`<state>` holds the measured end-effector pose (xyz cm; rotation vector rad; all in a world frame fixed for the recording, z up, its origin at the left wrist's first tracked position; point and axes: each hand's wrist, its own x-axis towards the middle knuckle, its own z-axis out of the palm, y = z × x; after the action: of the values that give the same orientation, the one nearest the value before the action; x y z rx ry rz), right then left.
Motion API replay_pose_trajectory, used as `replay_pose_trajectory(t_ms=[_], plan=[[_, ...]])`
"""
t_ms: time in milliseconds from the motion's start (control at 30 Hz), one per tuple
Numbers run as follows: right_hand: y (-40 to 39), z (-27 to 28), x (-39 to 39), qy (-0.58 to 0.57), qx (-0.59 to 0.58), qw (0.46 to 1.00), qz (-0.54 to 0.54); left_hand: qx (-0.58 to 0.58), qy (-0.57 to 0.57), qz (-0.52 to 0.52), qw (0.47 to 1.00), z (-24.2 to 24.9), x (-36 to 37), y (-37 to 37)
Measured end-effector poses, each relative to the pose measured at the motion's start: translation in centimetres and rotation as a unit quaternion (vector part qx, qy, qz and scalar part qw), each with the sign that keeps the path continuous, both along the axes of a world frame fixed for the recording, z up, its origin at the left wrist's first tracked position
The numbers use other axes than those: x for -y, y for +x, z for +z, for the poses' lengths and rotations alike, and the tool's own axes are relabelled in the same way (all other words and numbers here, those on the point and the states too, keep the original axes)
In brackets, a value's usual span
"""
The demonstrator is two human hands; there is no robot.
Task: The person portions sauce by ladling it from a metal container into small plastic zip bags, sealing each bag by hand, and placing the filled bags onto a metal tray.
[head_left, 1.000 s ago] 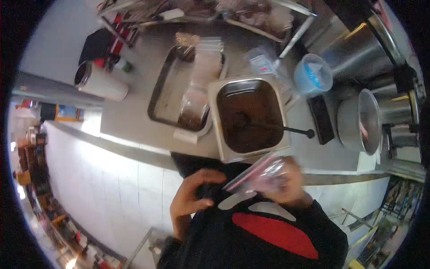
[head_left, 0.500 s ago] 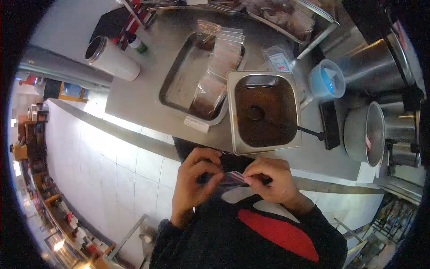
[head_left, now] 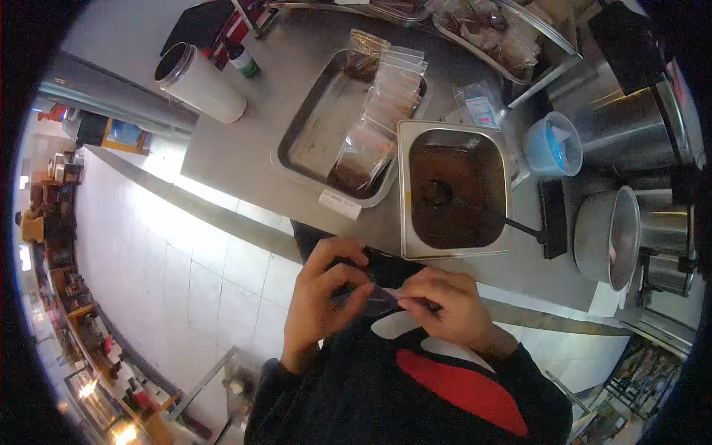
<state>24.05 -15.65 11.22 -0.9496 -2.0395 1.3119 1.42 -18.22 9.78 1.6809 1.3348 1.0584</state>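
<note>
A small clear zip bag point(head_left: 383, 295) is stretched between my hands in front of my body, near the counter's front edge. My left hand point(head_left: 326, 297) pinches one side of it with thumb and fingers. On the other side my right hand point(head_left: 449, 308) is closed on the bag's edge. Just beyond my hands sits a square steel container point(head_left: 406, 200) of dark brown liquid. A black-handled ladle point(head_left: 523, 228) rests in it, its bowl partly sunk. To the left, a metal tray point(head_left: 297, 119) bears a row of filled clear bags point(head_left: 393, 89) overlapping each other.
On the steel counter point(head_left: 237, 159) stand a white tumbler point(head_left: 208, 85) and a small dark bottle point(head_left: 241, 61) at left. A blue-tinted plastic tub point(head_left: 556, 144), a packet point(head_left: 480, 107) and a metal pot point(head_left: 597, 233) are at right. Another tray of bags point(head_left: 489, 37) lies at the back.
The bag's edge between my hands looks more bunched and narrower than before. My right hand has turned slightly. The counter's things have shifted right in view as my head moved.
</note>
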Motion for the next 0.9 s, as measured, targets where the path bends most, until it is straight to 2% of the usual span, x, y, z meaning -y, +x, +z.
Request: replay_pose_trajectory(t_ms=[233,367,467,533,600,767,900], plan=[[0.3,-0.4,0.0,-0.032,0.023,0.999,-0.003,-0.014,0.015,0.032,0.999,-0.2,-0.3,-0.1],[-0.4,0.1,0.1,-0.061,0.001,0.998,-0.001,0.007,0.128,0.248,0.960,-1.3,-0.1,-0.1],[-1.3,0.6,-0.4,-0.014,-0.020,0.999,0.026,-0.020,0.161,0.164,0.973,-0.1,1.0,-1.2],[-1.7,0.5,-0.3,0.012,-0.013,0.999,0.032,-0.043,0.160,0.066,0.984,2.5,0.9,-1.3],[-2.1,1.1,-0.7,0.033,-0.009,0.999,0.038,-0.059,0.129,0.039,0.989,3.0,1.2,-0.2],[-2.9,1.2,-0.7,0.119,0.039,0.992,0.010,-0.044,0.131,0.041,0.990,1.7,1.0,0.3],[-3.1,1.8,-1.1,0.064,0.037,0.997,0.001,0.009,0.121,0.009,0.993,1.6,0.7,0.3]])
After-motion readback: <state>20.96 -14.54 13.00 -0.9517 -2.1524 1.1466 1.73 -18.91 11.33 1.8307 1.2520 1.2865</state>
